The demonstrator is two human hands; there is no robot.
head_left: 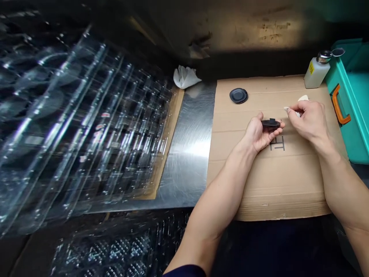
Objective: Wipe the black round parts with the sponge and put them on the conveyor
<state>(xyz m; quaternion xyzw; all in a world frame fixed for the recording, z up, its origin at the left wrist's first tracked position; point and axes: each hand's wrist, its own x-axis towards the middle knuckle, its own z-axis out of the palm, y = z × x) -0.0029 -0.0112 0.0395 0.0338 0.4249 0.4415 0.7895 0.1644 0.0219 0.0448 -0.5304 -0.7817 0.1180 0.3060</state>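
Note:
My left hand (261, 134) is closed around the edge of a round black plastic part (271, 123), held nearly edge-on above the cardboard sheet (276, 173). To its right, my right hand (309, 119) pinches a white cloth (298, 114), whose tip pokes out past the thumb and forefinger. The two hands are apart, and the cloth does not touch the black part. A second round black part (238, 95) lies flat on the cardboard, farther back and left of my hands. Just behind my right hand is a small pale piece (303, 98), partly hidden.
Stacked clear plastic trays (95, 127) fill the left side, with more trays (115, 250) below the bench edge. A white pump bottle (317, 72) stands at the back right beside a teal box (351, 127) with an orange handle (340, 105). Crumpled white tissue (186, 77) rests on the metal bench (187, 154).

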